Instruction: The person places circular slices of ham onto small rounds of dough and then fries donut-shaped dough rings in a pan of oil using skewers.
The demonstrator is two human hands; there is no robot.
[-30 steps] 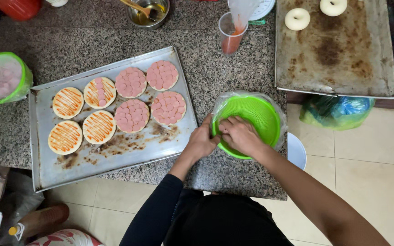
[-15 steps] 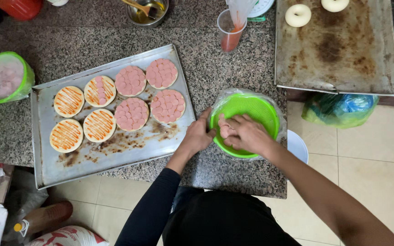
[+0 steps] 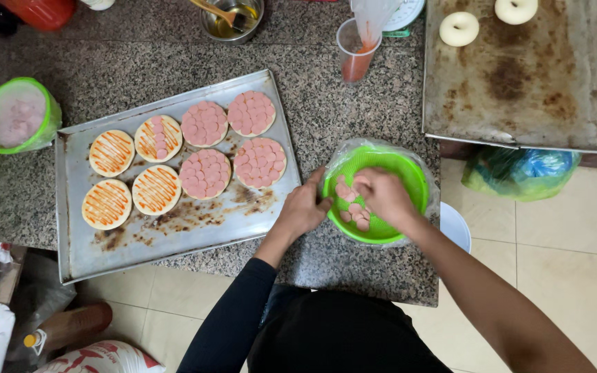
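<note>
Green bowl (image 3: 409,173) of pink sausage slices (image 3: 354,211) sits near the worktop's right edge. Right hand (image 3: 381,193) reaches inside, fingers bunched over the slices, probably pinching some. Left hand (image 3: 305,207) curls against the bowl's left rim, steadying it.

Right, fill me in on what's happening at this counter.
A person's left hand steadies the rim of a plastic-lined green bowl while the right hand reaches into its pink sausage slices. On the metal baking tray lie seven round dough bases: four covered in slices, one partly, two with only orange sauce stripes.
</note>
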